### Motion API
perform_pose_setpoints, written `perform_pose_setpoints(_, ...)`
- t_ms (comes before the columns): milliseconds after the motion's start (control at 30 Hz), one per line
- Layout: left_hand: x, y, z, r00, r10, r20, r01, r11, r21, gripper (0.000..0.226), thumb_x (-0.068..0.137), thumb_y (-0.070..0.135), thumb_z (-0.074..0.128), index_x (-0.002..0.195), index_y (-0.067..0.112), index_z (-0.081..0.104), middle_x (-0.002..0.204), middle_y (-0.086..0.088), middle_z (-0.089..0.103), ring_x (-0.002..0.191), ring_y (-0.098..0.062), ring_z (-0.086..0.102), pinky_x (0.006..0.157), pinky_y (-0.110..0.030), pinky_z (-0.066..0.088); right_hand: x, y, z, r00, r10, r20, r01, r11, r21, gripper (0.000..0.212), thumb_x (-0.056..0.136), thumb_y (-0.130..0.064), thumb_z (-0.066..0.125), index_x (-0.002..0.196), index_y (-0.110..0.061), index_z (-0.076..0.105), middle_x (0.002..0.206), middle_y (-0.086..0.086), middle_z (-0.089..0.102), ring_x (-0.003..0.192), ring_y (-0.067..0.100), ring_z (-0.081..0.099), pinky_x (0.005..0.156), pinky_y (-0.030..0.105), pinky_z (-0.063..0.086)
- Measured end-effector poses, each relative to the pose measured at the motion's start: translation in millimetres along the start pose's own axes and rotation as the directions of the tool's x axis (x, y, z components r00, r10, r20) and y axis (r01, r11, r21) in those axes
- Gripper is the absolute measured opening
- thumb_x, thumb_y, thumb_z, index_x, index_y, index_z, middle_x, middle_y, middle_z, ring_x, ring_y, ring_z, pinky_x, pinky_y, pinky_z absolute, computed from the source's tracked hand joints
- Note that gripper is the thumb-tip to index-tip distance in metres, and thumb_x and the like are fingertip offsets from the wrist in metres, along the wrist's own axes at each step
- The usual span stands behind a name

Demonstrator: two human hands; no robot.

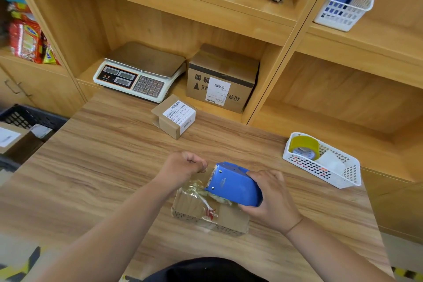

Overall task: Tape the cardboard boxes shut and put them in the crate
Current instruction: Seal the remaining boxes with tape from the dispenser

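Over a wooden table (103,167), shiny tape (194,186) is pinched by the left hand (183,165); a blue dispenser (231,185) is gripped by the right hand (272,199).

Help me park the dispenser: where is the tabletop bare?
Bare wood runs left of the left hand toward the black crate, and between the small labelled box and white basket. Crowded: taped box under the blue dispenser and right hand.

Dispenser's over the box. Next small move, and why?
Probably lower the tape end onto the box and press it down: the left hand seems to pinch that end beside the dispenser, which the right hand grips just above the box.
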State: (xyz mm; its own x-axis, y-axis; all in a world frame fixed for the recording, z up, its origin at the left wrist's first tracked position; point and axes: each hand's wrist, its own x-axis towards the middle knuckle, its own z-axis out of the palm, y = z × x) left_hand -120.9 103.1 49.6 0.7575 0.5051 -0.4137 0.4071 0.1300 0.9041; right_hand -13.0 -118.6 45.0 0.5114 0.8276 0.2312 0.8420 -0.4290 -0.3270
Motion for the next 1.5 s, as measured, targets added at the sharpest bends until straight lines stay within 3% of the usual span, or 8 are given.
perform_pose_setpoints(233, 2, -17, -1, 0.998, -0.055, -0.028, 0.054, 0.998, -0.041, 0.011, 0.083, 0.006, 0.069, 0.073, 0.01, 0.068, 0.066, 0.003, 0.068, 0.057, -0.002, 0.059, 0.06, -0.015, 0.045, 2, -2, 1, 0.993, -0.005, 0.118, 0.002, 1.0, 0.024, 0.056, 0.06, -0.05, 0.068, 0.11, -0.031, 0.049, 0.097, -0.015, 0.063, 0.085, -0.001, 0.047, 0.085, 0.021, 0.025)
perform_pose_setpoints(400, 3, -23, -28, 0.996, -0.061, -0.068, 0.059, 0.998, -0.028, 0.009, 0.082, 0.009, 0.071, 0.073, 0.011, 0.07, 0.063, 0.008, 0.066, 0.06, -0.004, 0.054, 0.065, -0.019, 0.042, -3, 0, -4, 0.989, 0.031, 0.146, -0.038, 0.998, 0.046, 0.055, 0.058, -0.049, 0.068, 0.108, -0.033, 0.049, 0.094, -0.016, 0.063, 0.084, 0.0, 0.049, 0.088, 0.014, 0.023)
perform_pose_setpoints(600, 8, -36, -76, 0.981, -0.105, -0.166, 0.095, 0.993, -0.063, 0.01, 0.083, 0.004, 0.07, 0.074, 0.009, 0.067, 0.064, -0.002, 0.066, 0.064, -0.014, 0.054, 0.061, -0.022, 0.041, -13, 11, -20, 0.987, 0.086, 0.139, -0.087, 0.996, 0.0, 0.057, 0.056, -0.042, 0.08, 0.105, -0.019, 0.063, 0.087, -0.027, 0.05, 0.097, -0.028, 0.032, 0.078, 0.015, 0.03)
perform_pose_setpoints(667, 9, -42, -81, 0.979, -0.106, -0.171, 0.099, 0.994, -0.05, 0.013, 0.082, 0.002, 0.069, 0.071, 0.009, 0.067, 0.061, -0.001, 0.065, 0.061, -0.013, 0.053, 0.059, -0.022, 0.04, -8, 7, -26, 0.974, 0.102, 0.202, -0.1, 0.995, -0.02, 0.058, 0.058, -0.039, 0.084, 0.108, -0.021, 0.062, 0.088, -0.027, 0.053, 0.092, -0.024, 0.036, 0.08, 0.01, 0.028)
perform_pose_setpoints(800, 14, -51, -81, 0.976, -0.118, -0.182, 0.107, 0.992, -0.066, 0.015, 0.082, 0.002, 0.069, 0.07, 0.009, 0.066, 0.059, -0.002, 0.064, 0.057, -0.012, 0.049, 0.055, -0.02, 0.037, 8, -9, -37, 0.951, 0.102, 0.292, -0.094, 0.995, -0.04, 0.056, 0.063, -0.055, 0.072, 0.111, -0.034, 0.055, 0.089, -0.028, 0.052, 0.084, -0.017, 0.04, 0.079, 0.005, 0.024)
perform_pose_setpoints(1033, 24, -61, -67, 0.975, -0.136, -0.179, 0.122, 0.989, -0.087, 0.011, 0.084, 0.006, 0.069, 0.074, 0.009, 0.067, 0.07, -0.005, 0.065, 0.066, -0.013, 0.053, 0.072, -0.025, 0.043, 16, -24, -53, 0.912, 0.172, 0.374, -0.112, 0.978, -0.176, 0.051, 0.069, -0.054, 0.071, 0.113, -0.037, 0.052, 0.095, -0.016, 0.059, 0.071, -0.003, 0.041, 0.068, 0.005, 0.024)
perform_pose_setpoints(1200, 29, -69, -55, 0.971, -0.161, -0.177, 0.149, 0.985, -0.081, 0.012, 0.085, 0.007, 0.068, 0.073, 0.012, 0.067, 0.072, -0.001, 0.066, 0.067, -0.01, 0.055, 0.076, -0.027, 0.042, 9, -19, -40, 0.902, 0.209, 0.377, -0.137, 0.968, -0.21, 0.047, 0.066, -0.059, 0.066, 0.105, -0.037, 0.052, 0.089, -0.016, 0.059, 0.071, 0.005, 0.044, 0.071, 0.013, 0.024)
perform_pose_setpoints(1500, 37, -77, -56, 0.97, -0.174, -0.169, 0.171, 0.985, -0.033, 0.011, 0.086, 0.008, 0.066, 0.075, 0.011, 0.068, 0.072, 0.002, 0.065, 0.069, -0.011, 0.054, 0.067, -0.024, 0.041, 1, -13, -21, 0.895, 0.245, 0.374, -0.16, 0.957, -0.243, 0.051, 0.065, -0.062, 0.06, 0.108, -0.037, 0.049, 0.091, -0.013, 0.063, 0.083, 0.009, 0.056, 0.077, 0.022, 0.025)
